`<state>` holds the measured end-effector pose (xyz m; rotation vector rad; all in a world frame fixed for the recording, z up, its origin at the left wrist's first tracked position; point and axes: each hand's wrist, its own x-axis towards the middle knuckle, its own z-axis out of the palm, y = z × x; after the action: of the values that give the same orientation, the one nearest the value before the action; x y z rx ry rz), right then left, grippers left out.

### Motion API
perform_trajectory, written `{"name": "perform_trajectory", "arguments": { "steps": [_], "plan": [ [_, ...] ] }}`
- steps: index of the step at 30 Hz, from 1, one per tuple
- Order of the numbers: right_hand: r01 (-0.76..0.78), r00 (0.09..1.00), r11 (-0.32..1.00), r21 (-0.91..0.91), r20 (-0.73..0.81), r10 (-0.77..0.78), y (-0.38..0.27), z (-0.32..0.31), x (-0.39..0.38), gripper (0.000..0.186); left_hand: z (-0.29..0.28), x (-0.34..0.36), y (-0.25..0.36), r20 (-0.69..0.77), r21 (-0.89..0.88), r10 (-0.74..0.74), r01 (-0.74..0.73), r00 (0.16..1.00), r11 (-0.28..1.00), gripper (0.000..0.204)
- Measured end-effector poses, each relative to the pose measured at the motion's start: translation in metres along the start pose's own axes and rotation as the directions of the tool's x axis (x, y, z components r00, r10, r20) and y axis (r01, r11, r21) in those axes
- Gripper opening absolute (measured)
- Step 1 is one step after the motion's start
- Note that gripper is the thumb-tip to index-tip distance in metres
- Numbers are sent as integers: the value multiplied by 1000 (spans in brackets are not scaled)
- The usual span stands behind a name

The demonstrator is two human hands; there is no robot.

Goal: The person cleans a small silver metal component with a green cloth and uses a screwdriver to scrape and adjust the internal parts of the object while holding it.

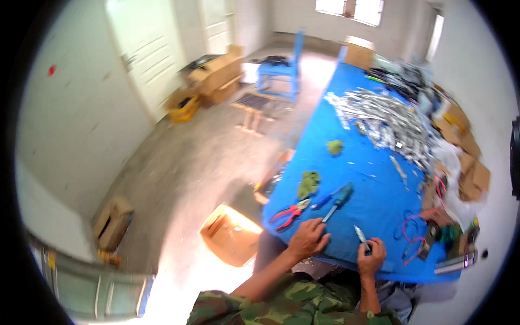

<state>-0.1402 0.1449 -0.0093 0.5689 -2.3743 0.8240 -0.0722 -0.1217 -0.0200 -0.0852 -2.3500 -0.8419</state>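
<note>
Metal strip (361, 236) pinched upright in right hand (371, 257), left hand (307, 239) flat.

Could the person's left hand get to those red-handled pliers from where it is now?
Probably yes: the left hand rests on the blue table just right of the red-handled pliers, with nothing between them.

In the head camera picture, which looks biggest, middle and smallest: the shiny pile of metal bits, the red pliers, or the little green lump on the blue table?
1. The shiny pile of metal bits, by far the largest.
2. The red pliers.
3. The little green lump.
The lump lies farther from the camera than the pliers, so that last gap is less sure.
</note>
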Motion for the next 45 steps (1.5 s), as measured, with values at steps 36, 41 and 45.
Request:
{"name": "perform_trajectory", "arguments": {
  "steps": [36,41,45],
  "plan": [
    [36,996,999,34,75,-38,6,13,-9,24,-6,-17,-18,-19,-34,-41,40,999,999,33],
    [-48,994,998,-32,92,51,6,-11,-9,26,0,-1,0,-6,11,-44,44,999,999,29],
    [-47,992,998,-44,111,52,8,-18,-13,27,2,0,2,7,34,-28,27,1000,999,30]
  ]
}}
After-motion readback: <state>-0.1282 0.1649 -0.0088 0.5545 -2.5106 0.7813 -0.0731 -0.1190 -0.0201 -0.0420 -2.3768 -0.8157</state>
